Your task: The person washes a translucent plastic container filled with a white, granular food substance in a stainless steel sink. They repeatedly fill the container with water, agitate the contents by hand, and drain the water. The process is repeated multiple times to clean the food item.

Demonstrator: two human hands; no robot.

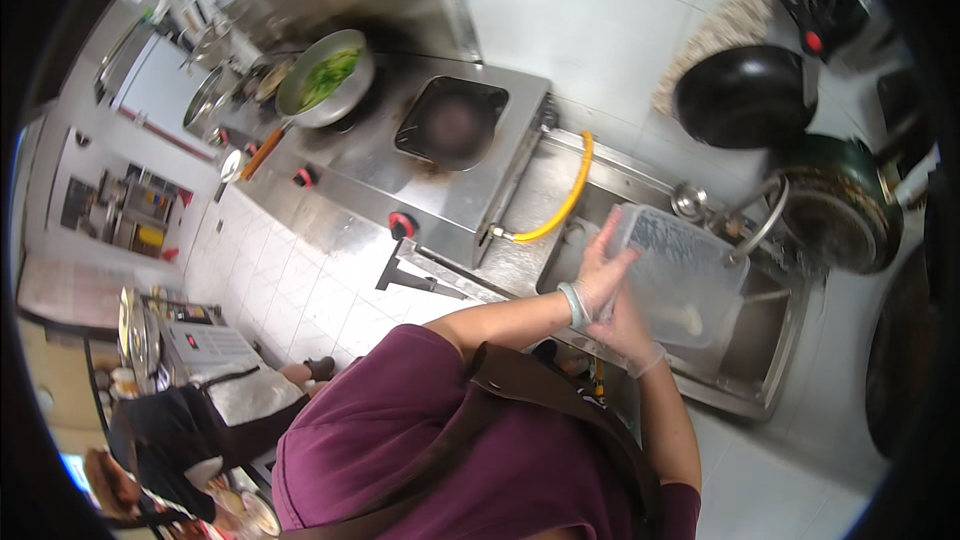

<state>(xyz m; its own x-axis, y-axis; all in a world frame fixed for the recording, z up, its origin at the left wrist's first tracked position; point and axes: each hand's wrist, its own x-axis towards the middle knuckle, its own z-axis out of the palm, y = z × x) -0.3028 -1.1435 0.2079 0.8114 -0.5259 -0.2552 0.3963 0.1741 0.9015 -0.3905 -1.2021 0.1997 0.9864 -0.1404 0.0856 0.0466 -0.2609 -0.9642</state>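
I hold a clear plastic container tilted over the sink, close to the curved metal faucet. My left hand, in a thin clear glove with a pale green bangle at the wrist, grips its left edge. At the near edge of the container is my right hand, also in a clear glove. Its fingers are blurred and partly hidden. Drops or wet marks speckle the upper wall of the container. A pale streak shows low in it; I cannot tell what it is.
Left of the sink stands a steel gas stove with a pan of green vegetables. A yellow hose curves between them. A black wok and a dark pot sit beyond the faucet. Another person works at lower left.
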